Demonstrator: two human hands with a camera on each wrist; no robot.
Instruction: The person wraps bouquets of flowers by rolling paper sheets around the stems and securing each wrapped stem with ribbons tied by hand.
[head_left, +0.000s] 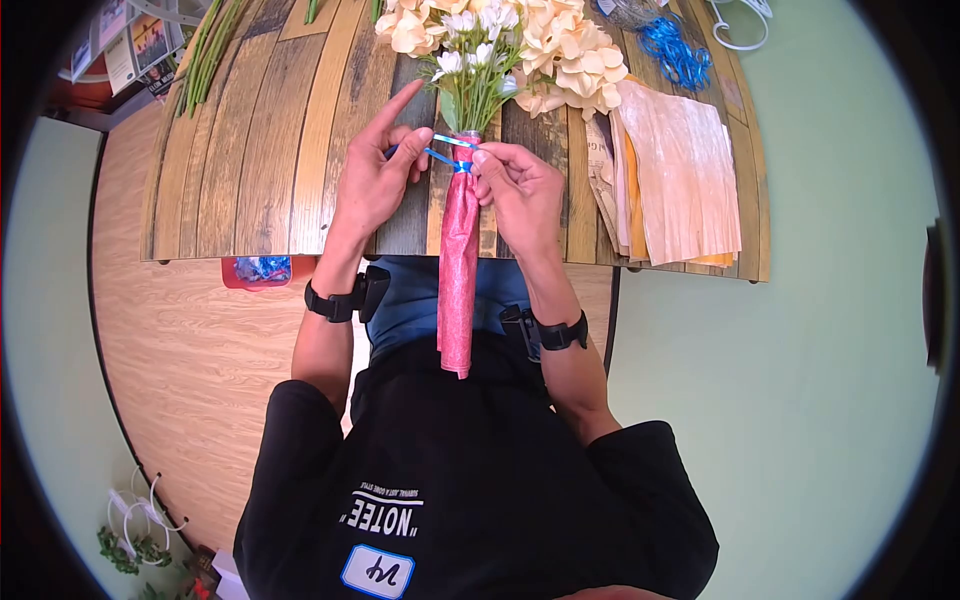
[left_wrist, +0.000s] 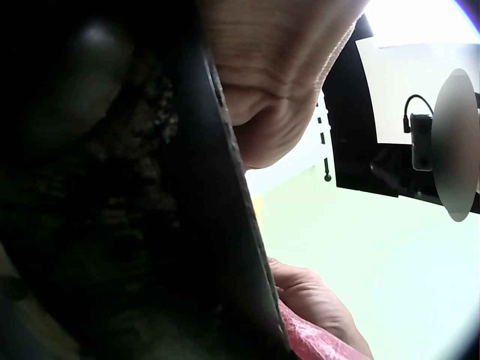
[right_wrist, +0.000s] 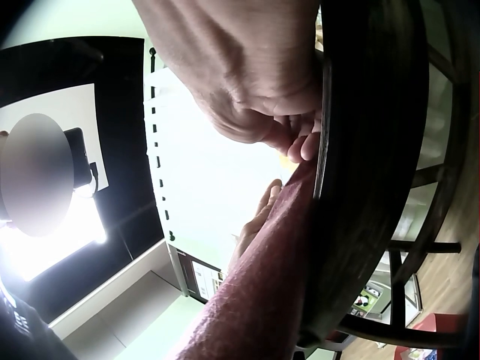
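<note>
A bouquet of small white flowers (head_left: 478, 58) on green stems lies near the table's front edge. Pink wrapping paper (head_left: 457, 275) covers its lower stems and hangs over the edge toward the person's lap. Around the top of the wrap runs a shiny blue ribbon (head_left: 461, 167). The left hand (head_left: 375, 178) pinches one stretch of this ribbon between thumb and fingers, its index finger pointing away. On the other side, the right hand (head_left: 525, 195) pinches ribbon close against the wrap. In the right wrist view the pink wrap (right_wrist: 259, 285) slants below the right hand's curled fingertips.
Large cream flowers (head_left: 575, 60) lie behind the bouquet. Folded paper sheets (head_left: 680, 180) are stacked at the right, with a tangle of blue ribbon (head_left: 676, 52) beyond. Green stems (head_left: 208, 60) lie at the far left. A red bin (head_left: 258, 272) stands below the table.
</note>
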